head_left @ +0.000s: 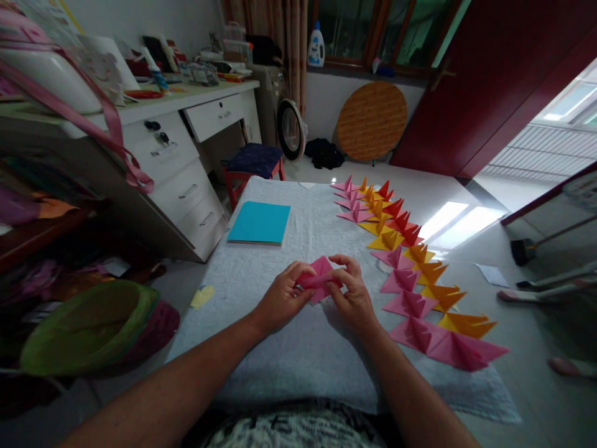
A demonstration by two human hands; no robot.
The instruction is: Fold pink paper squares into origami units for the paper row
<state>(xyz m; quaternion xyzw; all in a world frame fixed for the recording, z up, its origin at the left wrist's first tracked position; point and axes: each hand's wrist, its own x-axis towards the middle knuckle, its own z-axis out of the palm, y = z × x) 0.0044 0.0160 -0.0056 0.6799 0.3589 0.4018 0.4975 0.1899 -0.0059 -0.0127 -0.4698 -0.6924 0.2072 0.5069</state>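
Between my two hands is a pink piece of folded origami paper (pixel 323 267), held just above the cloth-covered table. My left hand (pixel 285 292) pinches its left side, thumb below and fingers above. Its right side is gripped by my right hand (pixel 352 292), with the thumb in front and the fingers curled behind. A stack of blue square paper (pixel 260 223) lies beyond my left hand. Rows of folded paper cranes run along the right side of the table, among them pink (pixel 410 303), yellow (pixel 443 297) and red (pixel 410 230) ones.
A pale cloth (pixel 280 367) covers the table. At left stand a lined waste bin (pixel 93 323) and a white desk (pixel 181 180). Behind are a stool (pixel 254 160), an open washing machine door (pixel 291 129) and a round wooden board (pixel 372 121).
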